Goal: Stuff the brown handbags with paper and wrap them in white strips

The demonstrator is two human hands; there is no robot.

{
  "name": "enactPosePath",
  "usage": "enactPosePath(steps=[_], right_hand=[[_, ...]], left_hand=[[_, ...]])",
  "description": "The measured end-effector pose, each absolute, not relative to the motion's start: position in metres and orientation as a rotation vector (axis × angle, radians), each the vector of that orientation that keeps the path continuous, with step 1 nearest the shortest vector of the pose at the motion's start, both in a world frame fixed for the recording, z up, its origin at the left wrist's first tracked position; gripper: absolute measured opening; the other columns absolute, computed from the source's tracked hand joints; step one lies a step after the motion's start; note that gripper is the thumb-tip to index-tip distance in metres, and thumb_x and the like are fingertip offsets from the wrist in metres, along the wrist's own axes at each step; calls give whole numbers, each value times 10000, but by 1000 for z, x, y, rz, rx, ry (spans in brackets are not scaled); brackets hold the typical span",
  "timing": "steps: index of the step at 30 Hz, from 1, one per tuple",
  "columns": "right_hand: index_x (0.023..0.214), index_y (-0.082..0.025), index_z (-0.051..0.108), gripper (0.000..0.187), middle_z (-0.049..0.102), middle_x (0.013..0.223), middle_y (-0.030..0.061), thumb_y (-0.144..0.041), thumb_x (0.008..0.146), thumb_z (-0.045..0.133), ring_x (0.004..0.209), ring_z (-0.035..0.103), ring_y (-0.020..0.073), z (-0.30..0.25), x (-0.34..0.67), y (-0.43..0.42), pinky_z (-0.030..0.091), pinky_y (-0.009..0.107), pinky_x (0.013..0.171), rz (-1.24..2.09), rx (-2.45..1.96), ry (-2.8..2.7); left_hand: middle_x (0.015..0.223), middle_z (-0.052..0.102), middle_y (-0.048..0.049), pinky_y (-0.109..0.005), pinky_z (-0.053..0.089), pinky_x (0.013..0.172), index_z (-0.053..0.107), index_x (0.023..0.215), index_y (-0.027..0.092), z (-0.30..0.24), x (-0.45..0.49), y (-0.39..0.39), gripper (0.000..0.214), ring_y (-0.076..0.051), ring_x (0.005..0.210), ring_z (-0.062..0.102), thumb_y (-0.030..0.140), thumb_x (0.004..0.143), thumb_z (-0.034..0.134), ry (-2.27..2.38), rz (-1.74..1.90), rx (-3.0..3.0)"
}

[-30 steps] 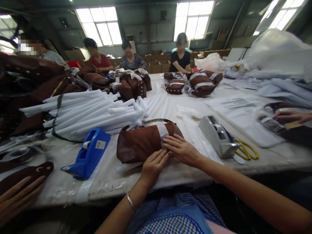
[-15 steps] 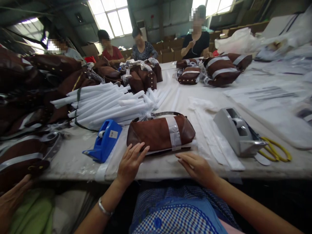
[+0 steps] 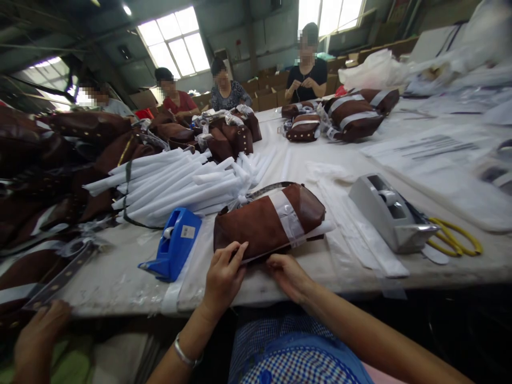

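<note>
A brown leather handbag lies in front of me, slanting up toward its right end. A white band under clear film wraps it near the right end, and a white roll sticks out along its lower edge. My left hand is closed on the bag's near left edge, thumb and forefinger together. Just right of it, my right hand has its fingers pinched together at the bag's underside. What lies between those fingertips is hidden.
A blue tape dispenser stands left of the bag, a grey tape dispenser and yellow-handled scissors right. White paper rolls lie behind. Brown bags are heaped at left. A neighbour's hand is at lower left; several people sit opposite.
My right hand has moved left to the bag's near edge, and its fingers have closed. My left fingers have curled in from lying flat. The bag has turned, its left end nearer me.
</note>
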State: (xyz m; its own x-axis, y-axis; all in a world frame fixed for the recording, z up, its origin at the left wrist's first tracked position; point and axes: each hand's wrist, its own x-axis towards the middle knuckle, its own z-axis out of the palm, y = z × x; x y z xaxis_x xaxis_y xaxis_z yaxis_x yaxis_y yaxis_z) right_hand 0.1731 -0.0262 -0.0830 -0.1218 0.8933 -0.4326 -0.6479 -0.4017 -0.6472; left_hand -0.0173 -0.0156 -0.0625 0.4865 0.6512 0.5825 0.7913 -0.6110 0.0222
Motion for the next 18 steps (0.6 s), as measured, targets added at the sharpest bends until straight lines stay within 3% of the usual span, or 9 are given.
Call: enactPosePath(steps=[4, 7, 9, 11, 18], right_hand=[[626, -183, 635, 160, 583, 603, -45, -82, 503, 656, 601, 464, 117, -71, 173, -32, 428, 238, 596, 1770, -962, -428], [754, -199, 691, 270, 613, 633, -66, -69, 517, 677, 607, 483, 114, -59, 173, -39, 437, 243, 645, 1790, -907, -467], [803, -188, 715, 251, 670, 701, -37, -126, 560, 727, 685, 559, 132, -53, 171, -41, 458, 259, 721, 1826, -843, -441], [845, -168, 736, 256, 723, 802, 11, -224, 600, 785, 801, 625, 162, -51, 169, -40, 471, 277, 797, 1856, -797, -363], [927, -131, 759, 370, 756, 939, 65, -312, 617, 849, 878, 656, 159, -48, 165, -33, 502, 264, 844, 1861, -810, -123]], left_hand=[[1236, 626, -95, -379, 530, 965, 504, 1430, 268, -58, -10, -27, 597, -239, 1091, 598, 113, 866, 625, -1287, -919, -2526], [1447, 521, -107, -418, 505, 1029, 493, 1438, 281, -65, -9, -31, 590, -276, 1275, 537, 118, 884, 612, -1280, -910, -2503], [1541, 436, -110, -460, 444, 1104, 430, 1483, 269, -74, -9, -32, 618, -293, 1374, 465, 120, 904, 586, -1227, -859, -2464], [1540, 446, -109, -488, 360, 1169, 351, 1526, 246, -84, -9, -34, 651, -286, 1410, 432, 107, 920, 543, -1170, -810, -2435], [1551, 407, -165, -501, 257, 1214, 273, 1552, 127, -95, -5, -34, 719, -325, 1472, 323, 197, 896, 560, -1124, -745, -2459]])
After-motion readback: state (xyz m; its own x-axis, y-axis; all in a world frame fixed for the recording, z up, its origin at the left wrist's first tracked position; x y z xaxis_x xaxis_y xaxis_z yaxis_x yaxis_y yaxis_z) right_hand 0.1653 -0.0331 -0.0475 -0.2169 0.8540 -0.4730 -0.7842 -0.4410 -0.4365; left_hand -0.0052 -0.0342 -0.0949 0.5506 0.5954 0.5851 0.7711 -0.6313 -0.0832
